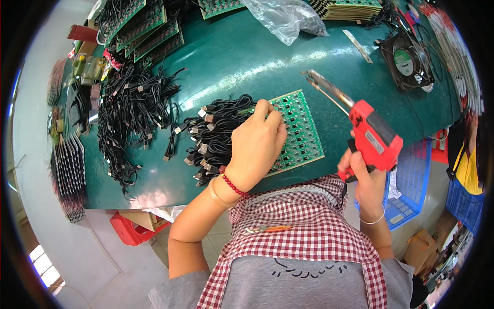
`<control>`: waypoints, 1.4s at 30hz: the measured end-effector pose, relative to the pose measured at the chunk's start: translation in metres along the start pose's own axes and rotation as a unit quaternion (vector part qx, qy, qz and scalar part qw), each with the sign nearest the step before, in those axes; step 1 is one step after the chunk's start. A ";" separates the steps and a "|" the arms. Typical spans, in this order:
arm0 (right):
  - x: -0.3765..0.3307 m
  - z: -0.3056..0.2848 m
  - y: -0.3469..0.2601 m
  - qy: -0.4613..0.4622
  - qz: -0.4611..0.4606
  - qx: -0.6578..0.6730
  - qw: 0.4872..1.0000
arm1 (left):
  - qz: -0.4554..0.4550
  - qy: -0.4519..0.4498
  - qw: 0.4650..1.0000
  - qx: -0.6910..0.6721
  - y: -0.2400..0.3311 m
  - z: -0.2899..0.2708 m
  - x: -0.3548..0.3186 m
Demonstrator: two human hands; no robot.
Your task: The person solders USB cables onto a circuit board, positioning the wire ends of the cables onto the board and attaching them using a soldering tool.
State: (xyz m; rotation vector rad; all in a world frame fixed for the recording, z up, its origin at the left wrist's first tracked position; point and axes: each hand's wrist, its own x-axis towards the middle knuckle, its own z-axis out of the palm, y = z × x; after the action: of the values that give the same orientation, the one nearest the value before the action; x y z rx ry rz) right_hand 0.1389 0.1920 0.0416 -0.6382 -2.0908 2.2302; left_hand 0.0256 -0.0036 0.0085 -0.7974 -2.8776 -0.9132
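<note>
My right hand [366,186] is wrapped round the handle of a red and black soldering gun [378,136]. Its metal tip points up and left, above the table and clear of the board. My left hand [257,144] rests over the left part of a green circuit board panel [301,129] set with rows of small components. Its fingers are curled in a pinch at the panel's upper left; what they hold is hidden. Bundled black USB cables [208,139] with metal plugs lie beside that hand, against the panel's left side.
A heap of black USB cables [134,103] covers the table's left. Stacked boards [149,36] stand behind it. Toward the back lie a clear plastic bag [288,18], more boards [352,11] and a metal ruler [357,46]. A black fan [406,59] stands at the right; a blue crate [411,180] is below.
</note>
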 end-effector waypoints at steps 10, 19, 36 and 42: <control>-0.039 -0.033 0.052 -0.026 0.021 -0.025 0.999 | -0.021 -0.019 0.997 0.073 0.000 0.009 0.004; -0.042 -0.032 0.062 -0.010 0.060 -0.010 0.998 | -0.038 -0.031 0.995 0.088 0.001 0.011 0.003; -0.044 -0.031 0.068 -0.002 0.033 -0.030 0.999 | -0.030 -0.035 0.992 0.116 0.000 0.013 0.003; -0.045 -0.031 0.067 0.001 0.038 -0.031 0.999 | -0.026 -0.030 0.993 0.114 0.000 0.012 0.004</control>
State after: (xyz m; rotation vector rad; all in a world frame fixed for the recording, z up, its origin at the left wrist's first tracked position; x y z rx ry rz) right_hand 0.2071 0.2018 -0.0103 -0.7359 -2.1784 2.2095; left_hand 0.0237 0.0051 -0.0006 -0.7429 -2.9954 -0.5571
